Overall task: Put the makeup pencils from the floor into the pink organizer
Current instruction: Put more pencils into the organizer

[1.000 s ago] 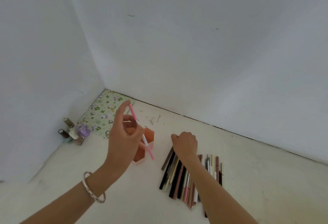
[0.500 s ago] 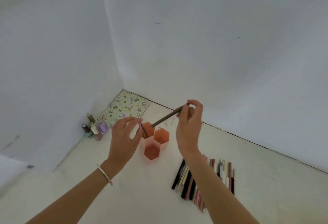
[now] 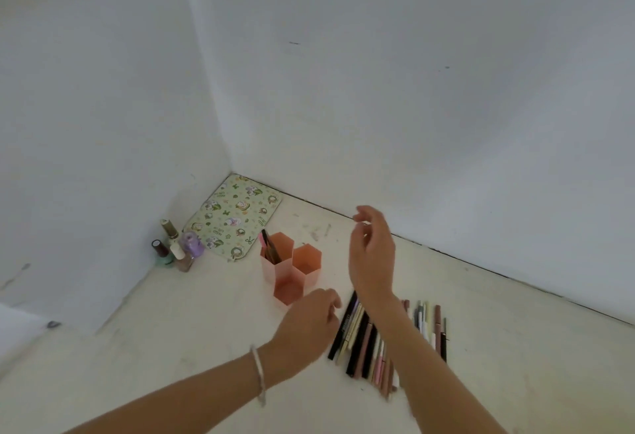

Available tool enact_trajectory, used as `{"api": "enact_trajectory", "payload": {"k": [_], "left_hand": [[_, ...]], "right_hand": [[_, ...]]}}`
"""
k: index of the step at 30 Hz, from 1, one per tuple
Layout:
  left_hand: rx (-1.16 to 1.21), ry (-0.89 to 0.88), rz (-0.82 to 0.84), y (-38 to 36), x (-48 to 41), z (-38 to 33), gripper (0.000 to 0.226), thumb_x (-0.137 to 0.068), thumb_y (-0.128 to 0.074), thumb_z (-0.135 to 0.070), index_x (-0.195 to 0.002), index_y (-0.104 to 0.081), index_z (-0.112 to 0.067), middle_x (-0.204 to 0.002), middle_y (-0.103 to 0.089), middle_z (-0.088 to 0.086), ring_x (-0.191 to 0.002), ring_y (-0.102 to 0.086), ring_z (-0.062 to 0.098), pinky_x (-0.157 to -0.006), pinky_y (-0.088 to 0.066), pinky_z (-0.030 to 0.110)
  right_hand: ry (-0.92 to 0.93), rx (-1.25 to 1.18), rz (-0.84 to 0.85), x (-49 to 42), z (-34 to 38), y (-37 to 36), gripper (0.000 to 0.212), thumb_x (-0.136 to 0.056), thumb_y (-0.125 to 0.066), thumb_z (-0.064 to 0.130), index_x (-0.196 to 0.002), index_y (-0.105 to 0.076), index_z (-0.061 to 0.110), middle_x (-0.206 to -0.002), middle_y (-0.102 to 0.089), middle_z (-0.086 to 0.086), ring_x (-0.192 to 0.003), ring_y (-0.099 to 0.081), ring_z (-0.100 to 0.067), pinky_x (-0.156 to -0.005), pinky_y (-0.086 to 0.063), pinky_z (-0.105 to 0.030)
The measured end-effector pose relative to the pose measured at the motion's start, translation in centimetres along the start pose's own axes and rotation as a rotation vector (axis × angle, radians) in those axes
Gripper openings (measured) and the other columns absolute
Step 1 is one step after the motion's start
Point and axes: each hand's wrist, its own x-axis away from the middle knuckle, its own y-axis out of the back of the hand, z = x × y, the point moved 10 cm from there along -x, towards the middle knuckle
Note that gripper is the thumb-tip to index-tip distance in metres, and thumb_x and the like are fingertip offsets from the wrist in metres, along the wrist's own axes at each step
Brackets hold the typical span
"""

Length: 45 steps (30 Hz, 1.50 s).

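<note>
Pencils [image 3: 372, 341] mostly lie on the floor [image 3: 206, 330]; a few stand in the pink organizer [image 3: 292, 270]. Left hand [image 3: 309, 322] reaches toward them, loosely curled and empty; right hand [image 3: 372, 255] hovers empty, fingers apart.

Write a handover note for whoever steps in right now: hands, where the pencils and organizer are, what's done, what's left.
Left hand: empty, low over the floor beside the near end of the pencil row.
Right hand: raised, fingers loose, holding nothing.
Pink organizer: upright on the floor, three hexagonal cups.
Done: a few pencils stand in the far-left cup; the other two cups look empty.
Left: the row of makeup pencils lying on the floor, partly hidden under the right forearm.
</note>
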Motion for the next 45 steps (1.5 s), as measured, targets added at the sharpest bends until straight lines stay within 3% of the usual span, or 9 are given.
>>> {"api": "enact_trajectory", "payload": {"k": [8, 16, 22, 26, 30, 33, 37, 40, 45], "left_hand": [[-0.330, 0.195, 0.097, -5.6, -4.3, 0.2, 0.024, -0.100, -0.044, -0.017, -0.123, -0.046, -0.012, -0.119, -0.059, 0.005, -0.106, -0.060, 0.022, -0.087, -0.049, 0.032], [0.027, 0.330, 0.045, -5.3, -5.0, 1.4, 0.019, -0.094, -0.056, -0.016, -0.112, -0.055, -0.011, -0.102, -0.064, 0.002, -0.089, -0.063, 0.017, -0.079, -0.053, 0.027], [0.370, 0.165, -0.255, 2.7, -4.1, -0.3, 0.023, -0.082, -0.069, -0.018, -0.098, -0.054, -0.027, -0.080, -0.061, -0.012, -0.074, -0.063, -0.001, -0.061, -0.051, 0.012], [0.488, 0.089, -0.308, 5.0, -2.7, -1.3, 0.071, -0.083, -0.069, -0.008, -0.140, -0.040, -0.038, -0.093, -0.055, -0.004, -0.076, -0.063, 0.009, -0.070, -0.054, 0.012], [0.551, 0.020, -0.315, 7.1, -1.9, -1.5, 0.086, -0.086, -0.067, -0.003, -0.148, -0.027, -0.047, -0.101, -0.060, 0.005, -0.078, -0.064, 0.015, -0.073, -0.057, 0.022], [0.597, -0.028, -0.545, 12.7, -0.9, 0.4, 0.081, -0.084, -0.068, -0.002, -0.137, -0.036, -0.055, -0.097, -0.061, -0.011, -0.077, -0.068, 0.007, -0.064, -0.056, 0.016], [0.486, -0.080, -0.848, 18.7, 0.1, 3.4, 0.079, -0.085, -0.066, 0.000, -0.135, -0.035, -0.054, -0.096, -0.056, -0.025, -0.085, -0.065, 0.004, -0.068, -0.054, 0.013], [0.266, -0.074, -0.771, 17.5, -0.4, 4.2, 0.075, -0.088, -0.066, -0.003, -0.141, -0.032, -0.046, -0.108, -0.058, -0.011, -0.089, -0.062, 0.004, -0.078, -0.052, 0.013], [-0.180, -0.151, -0.758, 15.4, 0.6, 4.0, 0.040, -0.085, -0.070, -0.004, -0.124, -0.065, -0.014, -0.116, -0.061, 0.005, -0.110, -0.056, 0.022, -0.095, -0.048, 0.035]], "right_hand": [[-0.182, 0.025, -0.036, 0.4, -5.4, 6.8, 0.033, -0.095, -0.044, 0.004, -0.103, -0.056, 0.034, -0.088, -0.065, 0.011, -0.046, -0.040, -0.005, -0.050, -0.038, -0.019], [-0.290, 0.136, 0.021, 2.0, -8.9, 6.4, 0.026, -0.094, -0.045, 0.005, -0.105, -0.059, 0.024, -0.081, -0.065, 0.007, -0.043, -0.042, -0.004, -0.046, -0.038, -0.018], [-0.470, 0.778, 0.548, 5.8, -13.7, 1.1, 0.012, -0.094, -0.048, 0.018, -0.088, -0.055, 0.011, -0.090, -0.062, -0.004, -0.077, -0.057, -0.018, -0.066, -0.047, -0.027], [-0.441, 0.856, 0.528, 7.3, -14.1, -0.7, 0.017, -0.098, -0.047, 0.022, -0.107, -0.059, 0.012, -0.108, -0.058, -0.002, -0.098, -0.059, -0.018, -0.070, -0.042, -0.024], [-0.535, 0.710, 0.458, 6.8, -13.7, -0.1, 0.016, -0.094, -0.050, 0.021, -0.080, -0.053, 0.013, -0.082, -0.055, -0.001, -0.070, -0.055, -0.016, -0.058, -0.041, -0.025], [-0.608, 0.518, 0.318, 4.2, -12.5, 2.3, 0.024, -0.089, -0.051, 0.021, -0.068, -0.044, 0.012, -0.062, -0.047, 0.001, -0.052, -0.045, -0.017, -0.050, -0.034, -0.023], [-0.525, 0.203, 0.072, -0.1, -8.1, 4.9, 0.005, -0.093, -0.053, 0.015, -0.097, -0.052, 0.014, -0.068, -0.055, 0.005, -0.057, -0.053, -0.015, -0.046, -0.035, -0.018], [-0.385, -0.094, -0.065, -1.4, -3.8, 4.3, 0.026, -0.096, -0.053, 0.016, -0.120, -0.044, 0.023, -0.079, -0.062, 0.002, -0.056, -0.053, -0.007, -0.050, -0.039, -0.012], [-0.179, -0.234, -0.070, -0.8, 1.7, 0.0, 0.020, -0.096, -0.054, 0.019, -0.111, -0.049, 0.030, -0.082, -0.064, 0.000, -0.060, -0.055, -0.007, -0.058, -0.043, -0.019]]}}
